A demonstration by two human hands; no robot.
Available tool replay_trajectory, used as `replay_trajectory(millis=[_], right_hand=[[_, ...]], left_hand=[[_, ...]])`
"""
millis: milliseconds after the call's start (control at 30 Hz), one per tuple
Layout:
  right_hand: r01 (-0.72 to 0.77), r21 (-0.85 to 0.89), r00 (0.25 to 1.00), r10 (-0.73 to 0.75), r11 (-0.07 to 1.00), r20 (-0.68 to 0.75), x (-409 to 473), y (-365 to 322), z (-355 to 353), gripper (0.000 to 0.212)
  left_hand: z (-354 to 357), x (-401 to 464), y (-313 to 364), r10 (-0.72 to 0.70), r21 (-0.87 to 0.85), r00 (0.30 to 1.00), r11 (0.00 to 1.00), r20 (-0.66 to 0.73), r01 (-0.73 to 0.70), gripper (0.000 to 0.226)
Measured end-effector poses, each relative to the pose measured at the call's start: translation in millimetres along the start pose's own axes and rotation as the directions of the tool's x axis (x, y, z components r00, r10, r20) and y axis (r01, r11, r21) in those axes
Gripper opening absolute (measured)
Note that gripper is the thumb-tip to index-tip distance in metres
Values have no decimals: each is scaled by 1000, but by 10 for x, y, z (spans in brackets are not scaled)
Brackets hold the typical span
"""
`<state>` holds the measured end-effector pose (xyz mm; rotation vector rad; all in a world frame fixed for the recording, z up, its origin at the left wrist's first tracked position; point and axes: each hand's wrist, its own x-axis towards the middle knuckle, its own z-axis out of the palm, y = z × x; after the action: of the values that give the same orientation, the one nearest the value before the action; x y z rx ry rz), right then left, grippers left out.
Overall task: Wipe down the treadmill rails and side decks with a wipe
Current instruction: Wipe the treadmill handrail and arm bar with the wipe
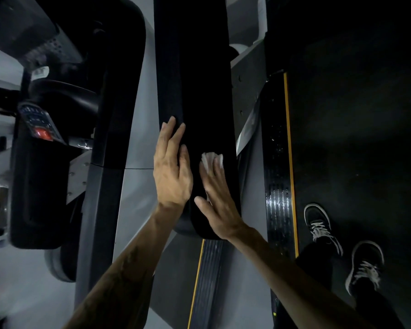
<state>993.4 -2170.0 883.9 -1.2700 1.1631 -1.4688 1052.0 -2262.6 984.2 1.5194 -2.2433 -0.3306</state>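
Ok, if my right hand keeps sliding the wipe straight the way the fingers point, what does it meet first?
Only more black rail: the right hand and wipe look to have a free run, though it's dark.

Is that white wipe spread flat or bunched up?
Bunched: the wipe shows crumpled folds beyond the right hand's fingers, pressed against the black rail.

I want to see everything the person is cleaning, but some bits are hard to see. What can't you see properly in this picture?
- Wipe: mostly hidden under the right hand; only a white corner shows.
- Rail: so dark that dirt or wetness cannot be told; its far end is cut off by the top edge.
- Console: its buttons are too small and blurred to read.
- Left hand: its palm faces the rail, hidden from view.
- Side deck: its near end is hidden behind the right arm.
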Motion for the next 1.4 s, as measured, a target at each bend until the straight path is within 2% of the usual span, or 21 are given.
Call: replay_trajectory(millis=[100,200,367,533,700,867,1033,1167,1300,1400], right_hand=[[21,-72,999,-19,997,36,255,-33,-60,75],[-5,-129,999,12,992,51,391,99,-138,69],[-50,-106,999,50,993,-2,281,272,-154,66],[24,-119,999,-19,993,41,-94,219,-98,68],[118,-120,993,-117,986,18,119,117,-109,68],[102,-117,994,-105,988,-15,164,166,-111,64],[63,-63,998,-61,996,28,-55,105,-50,67],[103,-131,995,-102,986,10,191,27,-37,64],[50,-183,997,-60,982,-49,466,105,-68,60],[9,-176,998,-20,984,-60,291,214,-46,64]], left_hand=[[-4,0,-3,-3,-6,1000,1000,4,3,41],[-7,7,-18,7,-13,1000,1000,8,-6,40],[-13,10,-11,4,-20,1000,1000,6,-4,40],[-15,17,-7,7,-11,1000,1000,10,-7,40],[-16,13,-3,4,-18,1000,1000,14,-4,40],[-9,18,-21,6,-31,1000,999,9,-5,40],[-17,11,-18,9,-38,1000,999,10,-9,40],[-18,19,-25,18,-29,1000,999,9,-17,42],[-17,25,-28,18,-28,1000,999,6,-18,43],[-10,22,-15,5,-31,1000,1000,-6,-5,41]])
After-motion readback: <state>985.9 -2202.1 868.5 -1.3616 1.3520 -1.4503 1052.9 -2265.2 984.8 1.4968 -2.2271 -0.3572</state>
